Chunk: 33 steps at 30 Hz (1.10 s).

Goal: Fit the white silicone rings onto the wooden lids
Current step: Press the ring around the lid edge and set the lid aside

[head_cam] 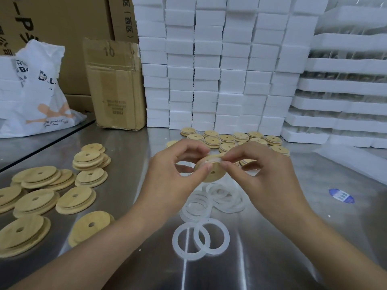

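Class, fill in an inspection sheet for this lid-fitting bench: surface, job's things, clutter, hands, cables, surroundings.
Surface: shiny steel table.
Job's things: round wooden lid with centre hole held up; translucent white silicone ring at its rim; loose white rings lying below; stacked wooden lids at left; more lids behind.
Clutter: blue oval sticker; printed white plastic bag far left.
Hands: left hand grips the lid; right hand pinches the ring at the rim.
Cables: nothing seen.
Surroundings: stacked white foam blocks; brown cardboard boxes.

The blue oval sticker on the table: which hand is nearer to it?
Right. The right hand lies left of the sticker; the left hand is farther left, beyond the held lid.
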### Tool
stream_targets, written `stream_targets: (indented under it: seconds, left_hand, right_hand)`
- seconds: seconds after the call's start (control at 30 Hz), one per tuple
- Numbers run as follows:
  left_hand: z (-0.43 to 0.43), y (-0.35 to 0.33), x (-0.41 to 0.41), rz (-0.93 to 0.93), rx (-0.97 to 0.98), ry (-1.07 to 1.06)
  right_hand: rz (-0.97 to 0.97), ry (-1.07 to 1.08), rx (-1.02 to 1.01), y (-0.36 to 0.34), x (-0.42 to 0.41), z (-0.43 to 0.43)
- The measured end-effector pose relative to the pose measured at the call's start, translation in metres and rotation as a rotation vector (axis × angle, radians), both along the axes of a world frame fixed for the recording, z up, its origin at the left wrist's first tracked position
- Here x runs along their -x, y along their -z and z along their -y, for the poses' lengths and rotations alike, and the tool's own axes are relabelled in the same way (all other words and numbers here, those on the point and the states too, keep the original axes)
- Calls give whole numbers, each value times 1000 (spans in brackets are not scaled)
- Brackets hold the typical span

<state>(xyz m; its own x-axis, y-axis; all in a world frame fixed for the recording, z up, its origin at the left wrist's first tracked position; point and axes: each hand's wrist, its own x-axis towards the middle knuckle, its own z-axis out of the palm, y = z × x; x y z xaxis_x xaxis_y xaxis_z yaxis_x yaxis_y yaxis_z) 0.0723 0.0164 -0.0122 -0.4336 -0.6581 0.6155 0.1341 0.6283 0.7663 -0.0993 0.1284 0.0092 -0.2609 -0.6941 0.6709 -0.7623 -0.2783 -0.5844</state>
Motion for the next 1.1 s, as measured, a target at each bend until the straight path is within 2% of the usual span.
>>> stream_targets:
  seconds: [0.23, 0.43, 1.1]
  left_hand:
    - [4, -4, -2, 103, 101, -11]
    - [6, -9, -4, 127, 80, 33]
    - [13, -10, -5, -32, -204, 175]
  right_hand:
    - [9, -115, -139, -12, 9, -4]
    - [-21, -124, -207, -20, 12, -8]
    - [229, -181, -305, -18, 20, -6]
